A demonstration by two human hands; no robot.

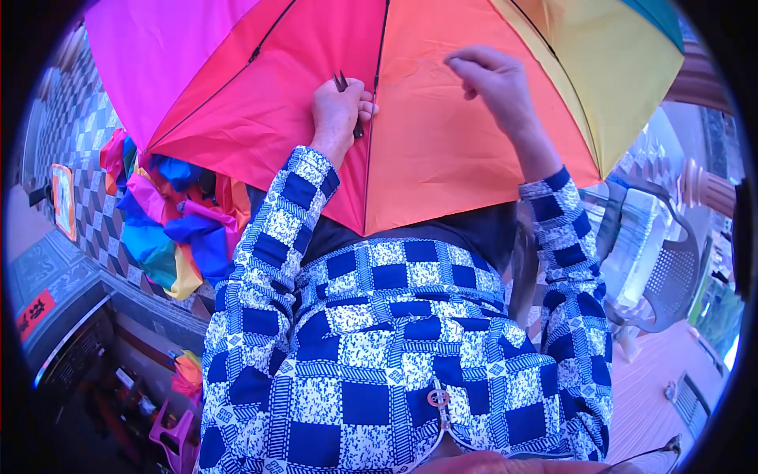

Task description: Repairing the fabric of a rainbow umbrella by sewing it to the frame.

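An open umbrella (430, 150) with pink, red, orange and yellow panels spreads over my lap, its inner side and thin dark ribs facing me. My left hand (338, 110) is closed around small dark thread snips (341, 80), whose two pointed tips stick up past the fingers. Its fingertips meet the rib at the red and orange seam. Above the orange panel, my right hand (497, 83) is raised with thumb and fingers pinched together. A faint thread-like line crosses the cloth near it; what the pinch holds is too small to tell.
Multicoloured folded cloth (185, 221) lies heaped on the left, above the patterned tile floor (83, 150). At the right stands a grey plastic chair (671, 272) with a white wrapped bundle (636, 245). A pink stool (175, 438) is at the lower left.
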